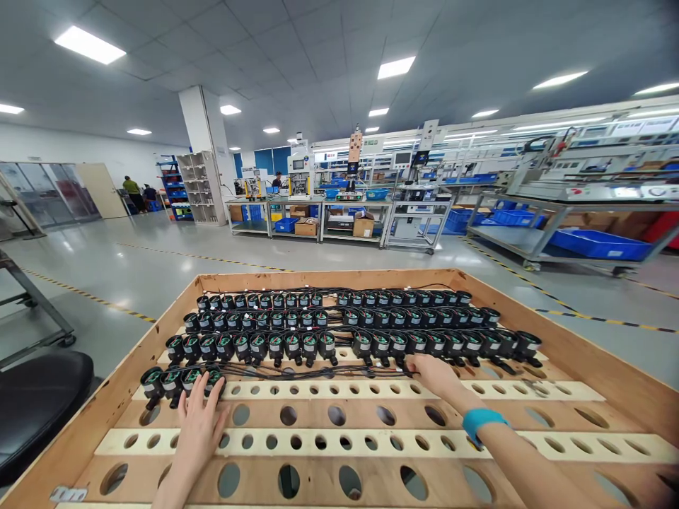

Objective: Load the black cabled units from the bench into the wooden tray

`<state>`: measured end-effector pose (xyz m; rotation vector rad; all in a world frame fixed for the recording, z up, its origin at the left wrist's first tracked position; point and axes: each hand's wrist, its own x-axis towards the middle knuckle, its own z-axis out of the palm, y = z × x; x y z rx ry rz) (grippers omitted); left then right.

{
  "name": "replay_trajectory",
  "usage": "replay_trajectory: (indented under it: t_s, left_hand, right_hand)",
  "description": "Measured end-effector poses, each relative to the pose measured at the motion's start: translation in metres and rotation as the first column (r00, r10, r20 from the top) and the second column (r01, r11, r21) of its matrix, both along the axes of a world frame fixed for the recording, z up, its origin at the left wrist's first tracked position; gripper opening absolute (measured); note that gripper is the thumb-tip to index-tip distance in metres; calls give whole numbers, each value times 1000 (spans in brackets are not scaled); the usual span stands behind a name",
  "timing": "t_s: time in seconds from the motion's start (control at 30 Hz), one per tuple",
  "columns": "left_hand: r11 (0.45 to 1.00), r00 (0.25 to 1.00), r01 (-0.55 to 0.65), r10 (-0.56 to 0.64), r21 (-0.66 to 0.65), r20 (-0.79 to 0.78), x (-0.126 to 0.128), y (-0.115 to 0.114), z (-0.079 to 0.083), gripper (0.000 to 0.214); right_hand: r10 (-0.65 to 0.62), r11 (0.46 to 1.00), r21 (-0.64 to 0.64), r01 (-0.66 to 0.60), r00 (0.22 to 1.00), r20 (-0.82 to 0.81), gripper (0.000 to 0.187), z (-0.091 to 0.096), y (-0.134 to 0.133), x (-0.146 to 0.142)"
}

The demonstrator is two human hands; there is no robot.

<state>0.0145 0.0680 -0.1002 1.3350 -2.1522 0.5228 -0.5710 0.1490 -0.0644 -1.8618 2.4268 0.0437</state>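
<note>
A wooden tray (576, 326) holds several rows of round black motor-like units (292, 344) with green circuit boards inside, standing on pale strips with round holes. My left hand (197, 417) is at the front row's left end, fingers spread and touching the last black units (192, 379) there. Farther right, my right hand (432, 373), with a blue band at the wrist, has its fingers closed on the end of black cables (318, 370). These run crosswise from the front-row units, in front of the row behind. The right fingertips are partly hidden.
Bare strips with holes (318, 443) fill the tray's near part. A black stool seat (42, 396) stands at the left. Beyond the tray are workbenches (353, 205) with machines, a metal cart (556, 233) at the right, and people (132, 189) far left.
</note>
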Motion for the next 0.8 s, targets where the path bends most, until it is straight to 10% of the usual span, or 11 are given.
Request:
replay_trajectory:
  t_s: [0.8]
  left_hand:
    - [999, 999, -15, 13, 32, 52, 9, -4, -15, 43]
  right_hand:
    - [-2, 988, 154, 0, 1000, 14, 18, -2, -9, -4]
